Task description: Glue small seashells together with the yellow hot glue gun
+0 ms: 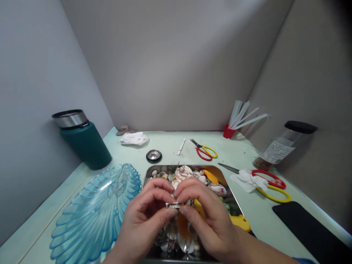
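Between both hands, over the metal tray (pixel 233 183), is a small, thin silvery piece (pixel 173 205) whose exact kind I cannot make out. My left hand (pixel 145 216) pinches its left end between thumb and fingers. At the other end, the thumb and fingertips of my right hand (pixel 211 216) close on it too. Beneath them the tray is filled with seashells (pixel 184 172) and other small pieces, partly hidden by my hands. A yellow handle-like object (pixel 240 222) lies at the tray's right side, next to my right wrist.
On the left are a blue shell-shaped dish (pixel 96 209) and a green bottle (pixel 85 143). Behind the tray lie a round metal lid (pixel 154 156) and small scissors (pixel 205 150). Larger scissors (pixel 271 179), a jar (pixel 286 143), a black phone-like slab (pixel 310 227) and a red cup (pixel 228 132) stand rightward.
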{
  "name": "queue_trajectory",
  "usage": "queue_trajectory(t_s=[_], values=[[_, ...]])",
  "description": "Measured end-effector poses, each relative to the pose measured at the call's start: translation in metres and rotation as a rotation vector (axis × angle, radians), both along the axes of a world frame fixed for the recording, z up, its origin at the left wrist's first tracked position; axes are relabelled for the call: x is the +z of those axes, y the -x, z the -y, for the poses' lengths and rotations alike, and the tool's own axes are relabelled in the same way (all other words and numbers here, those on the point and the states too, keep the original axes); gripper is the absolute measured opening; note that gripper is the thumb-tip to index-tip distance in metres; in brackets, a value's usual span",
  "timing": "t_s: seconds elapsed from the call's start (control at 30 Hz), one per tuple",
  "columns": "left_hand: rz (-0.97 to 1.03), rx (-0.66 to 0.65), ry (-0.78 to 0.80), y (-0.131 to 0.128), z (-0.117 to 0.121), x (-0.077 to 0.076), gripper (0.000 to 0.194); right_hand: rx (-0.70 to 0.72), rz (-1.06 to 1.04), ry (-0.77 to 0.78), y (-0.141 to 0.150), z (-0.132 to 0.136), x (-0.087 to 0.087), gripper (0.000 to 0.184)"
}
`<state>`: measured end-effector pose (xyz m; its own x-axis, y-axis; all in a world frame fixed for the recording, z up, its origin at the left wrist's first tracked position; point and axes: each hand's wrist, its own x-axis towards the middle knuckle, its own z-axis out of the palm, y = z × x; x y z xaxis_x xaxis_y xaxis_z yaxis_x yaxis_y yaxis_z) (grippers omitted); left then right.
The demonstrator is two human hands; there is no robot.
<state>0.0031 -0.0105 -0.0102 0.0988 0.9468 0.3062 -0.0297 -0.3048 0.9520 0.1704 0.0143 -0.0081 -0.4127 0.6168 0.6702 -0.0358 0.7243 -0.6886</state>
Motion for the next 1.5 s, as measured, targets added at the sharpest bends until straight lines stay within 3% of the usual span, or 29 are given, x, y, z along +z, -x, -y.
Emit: queue_trajectory(t_s=[0.3,0.67,0.93,1.5], values=[[-0.011,-0.005,0.005,0.0013,0.0007,-0.0015,0.009,0.012,0.006,0.016,-0.0002,0.0007,0.0003,0.016],[0.091,0.011,0.092,-0.0010,-0.0024,-0.0009,0.014,-0.084,0.081,0.070,0.0045,-0.0006,-0.0063,0.012],[-0.171,0.120,-0.119,-0.0001,0.0007,-0.0034,0.013,-0.175,0.124,0.086,0.0036,-0.0021,-0.0084,0.011],[-0.310,0.185,-0.237,-0.0047,-0.0019,-0.0033,0.015,-0.185,0.162,0.026,0.0042,-0.0036,-0.0075,0.013]])
